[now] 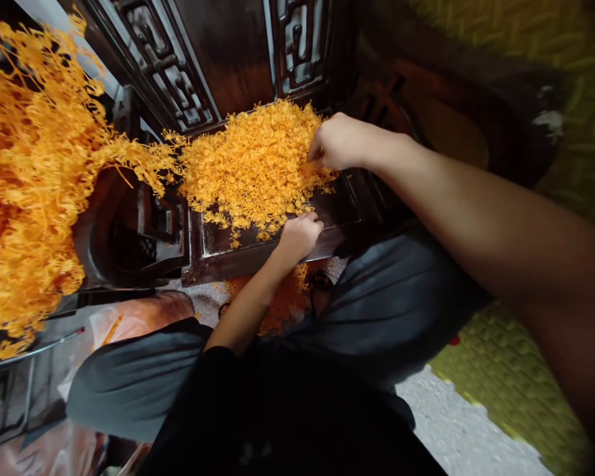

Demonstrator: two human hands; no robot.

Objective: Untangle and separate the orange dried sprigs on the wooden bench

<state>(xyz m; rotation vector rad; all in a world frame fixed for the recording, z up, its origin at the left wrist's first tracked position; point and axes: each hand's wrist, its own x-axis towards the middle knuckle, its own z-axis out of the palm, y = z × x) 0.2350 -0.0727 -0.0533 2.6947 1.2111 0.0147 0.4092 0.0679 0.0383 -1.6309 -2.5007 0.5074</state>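
A heap of small, thin, curly orange pieces (258,165), plastic-looking, covers much of a dark wooden chair seat (334,205). At the heap's right edge, my right hand (337,142) has its fingers curled down against the pieces; its fingertips are partly hidden. Lower down, by the seat's front edge, my left hand (300,235) is closed with fingers pressed together. Whatever it may be holding is too small or hidden to make out.
A much larger mass of orange pieces (24,172) rises on the left, trailing over the chair's armrest (96,231). More pieces (282,304) lie below the seat. A carved chair back (228,53) stands behind. Plastic bags (129,317) sit lower left; yellow-green matting (515,383) lies right.
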